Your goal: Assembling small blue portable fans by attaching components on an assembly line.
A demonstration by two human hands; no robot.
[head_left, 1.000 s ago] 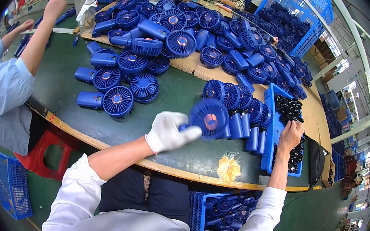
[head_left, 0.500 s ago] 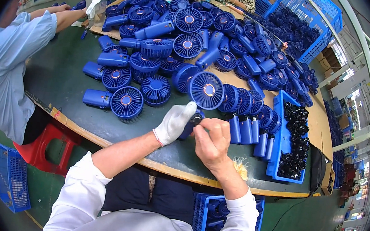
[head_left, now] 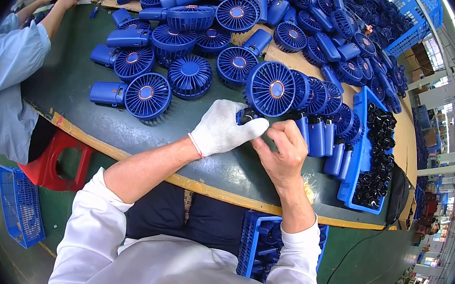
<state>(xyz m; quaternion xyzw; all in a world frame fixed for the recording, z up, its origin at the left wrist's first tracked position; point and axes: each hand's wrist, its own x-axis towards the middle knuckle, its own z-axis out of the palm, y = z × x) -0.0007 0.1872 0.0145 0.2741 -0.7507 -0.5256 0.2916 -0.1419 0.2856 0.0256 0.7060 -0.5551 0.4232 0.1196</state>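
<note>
Left hand (head_left: pixel 225 129), white-gloved, clamped around the handle of a blue handheld fan (head_left: pixel 271 89), raised above the near part of the surface (head_left: pixel 101 129); black fitting (head_left: pixel 247 114) at its neck. Right hand (head_left: pixel 284 153), bare, close beside the left thumb, fingers curled inward; cannot tell whether gripping anything. Apparently done: row of fans (head_left: pixel 316 137) to the right, heads overlapping, black parts visible at the necks. Apparently under way: the held fan, final seating of its fitting uncertain. Apparently left: loose fans (head_left: pixel 189 75) to the left and heap of fans (head_left: pixel 308 22) beyond; ample black parts in the blue tray (head_left: pixel 356 144). Compared with half a second earlier: left thumb swung from upright to sideways; right fingertips, then on the fitting, now clear of it.
</note>
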